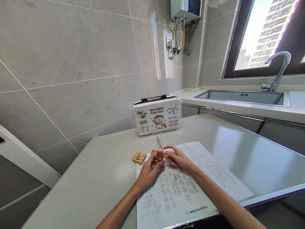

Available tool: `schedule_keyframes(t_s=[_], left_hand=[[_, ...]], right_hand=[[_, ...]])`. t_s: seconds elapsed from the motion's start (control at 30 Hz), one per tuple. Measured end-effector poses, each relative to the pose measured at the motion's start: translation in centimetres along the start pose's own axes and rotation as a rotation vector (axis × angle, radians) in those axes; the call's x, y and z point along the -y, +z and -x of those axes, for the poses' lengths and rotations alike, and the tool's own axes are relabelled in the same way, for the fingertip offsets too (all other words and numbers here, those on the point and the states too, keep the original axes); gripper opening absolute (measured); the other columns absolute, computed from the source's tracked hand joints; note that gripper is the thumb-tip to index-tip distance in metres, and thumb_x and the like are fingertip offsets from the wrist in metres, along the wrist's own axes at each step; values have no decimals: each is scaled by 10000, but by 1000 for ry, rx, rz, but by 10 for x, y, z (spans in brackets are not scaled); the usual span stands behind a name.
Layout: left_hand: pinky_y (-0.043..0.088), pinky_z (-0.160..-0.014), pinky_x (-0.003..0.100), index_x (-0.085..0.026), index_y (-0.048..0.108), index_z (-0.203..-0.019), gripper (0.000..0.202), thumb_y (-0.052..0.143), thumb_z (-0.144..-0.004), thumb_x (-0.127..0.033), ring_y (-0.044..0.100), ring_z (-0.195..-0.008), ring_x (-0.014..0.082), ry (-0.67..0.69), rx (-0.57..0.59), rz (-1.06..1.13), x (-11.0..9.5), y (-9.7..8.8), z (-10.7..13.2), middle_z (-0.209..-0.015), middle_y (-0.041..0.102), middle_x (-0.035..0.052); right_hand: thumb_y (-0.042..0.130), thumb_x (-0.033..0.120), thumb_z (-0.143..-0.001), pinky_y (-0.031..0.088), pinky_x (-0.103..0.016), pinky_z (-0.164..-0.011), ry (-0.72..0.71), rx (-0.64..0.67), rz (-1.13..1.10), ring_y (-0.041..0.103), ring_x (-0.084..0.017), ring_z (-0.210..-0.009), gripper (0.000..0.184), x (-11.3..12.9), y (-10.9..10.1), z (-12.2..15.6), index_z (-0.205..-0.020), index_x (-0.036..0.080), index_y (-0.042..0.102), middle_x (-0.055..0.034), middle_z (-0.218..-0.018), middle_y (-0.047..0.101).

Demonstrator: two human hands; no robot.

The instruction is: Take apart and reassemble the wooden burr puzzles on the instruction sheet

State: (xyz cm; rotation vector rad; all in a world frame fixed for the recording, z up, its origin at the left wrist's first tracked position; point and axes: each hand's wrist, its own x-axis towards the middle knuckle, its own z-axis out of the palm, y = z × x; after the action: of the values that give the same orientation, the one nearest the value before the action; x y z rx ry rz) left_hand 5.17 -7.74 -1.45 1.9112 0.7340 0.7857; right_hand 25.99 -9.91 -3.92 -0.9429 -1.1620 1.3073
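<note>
- Cradling a wooden assembly [160, 155] near the centre of the frame, the left hand [148, 173] closes its thumb and fingers about the lower left side.
- The right hand [179, 159] meets the same assembly from the right, its fingertips drawn narrowly together at a projecting bar.
- Done, as far as can be judged: several bars sit crossed and hold as one body between the two hands.
- Outstanding, by the same judgement: bars jut upward, to the left and to the right, so the form appears only partly settled; whether they are being fitted or drawn out cannot be told from this single view.
- Left of the hands, a second wooden cluster [138, 157] lies at the upper left corner of the printed sheets [176, 203], compact and flat, touched by neither hand.
- The sheets, lower centre, bear rows of small diagrams too fine to read, so progress cannot be checked against them.
- Behind, at mid-frame, a white case [145, 111] stands upright on the table [111, 178].
</note>
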Motion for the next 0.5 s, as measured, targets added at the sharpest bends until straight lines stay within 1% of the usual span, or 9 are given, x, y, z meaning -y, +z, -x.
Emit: schedule_keyframes(t_s=[0.1,0.33,0.43,0.5], left_hand=[[544,-944,370,-239,614,-1303,365,582,-1010,-453,708,-962,221,4,-32,12,1,1,1,-1063,742,51],[540,-916,369,-209,591,-1320,400,541,-1024,-473,704,-964,232,4,-80,-12,4,0,0,-1018,738,68],[535,-891,355,-208,577,-1321,395,489,-1045,-475,701,-956,224,1,-123,-65,6,0,0,-1005,738,66],[530,-840,343,-208,541,-1352,407,463,-1054,-474,696,-902,214,-6,-148,-139,9,0,0,-956,734,53]], right_hand=[[679,613,-891,307,-221,-491,3,-60,-22,419,-96,-513,523,-3,-2,-2,-1221,222,571,46,-656,618],[731,644,-823,285,-217,-463,3,-255,-119,415,-99,-507,587,-13,-10,-10,-1208,230,570,38,-668,635],[748,640,-808,287,-214,-456,9,-333,-141,419,-101,-510,590,-13,-13,-12,-1197,235,570,41,-665,631],[753,631,-806,290,-213,-457,11,-358,-155,418,-100,-513,585,-12,-15,-12,-1195,233,571,40,-667,630]])
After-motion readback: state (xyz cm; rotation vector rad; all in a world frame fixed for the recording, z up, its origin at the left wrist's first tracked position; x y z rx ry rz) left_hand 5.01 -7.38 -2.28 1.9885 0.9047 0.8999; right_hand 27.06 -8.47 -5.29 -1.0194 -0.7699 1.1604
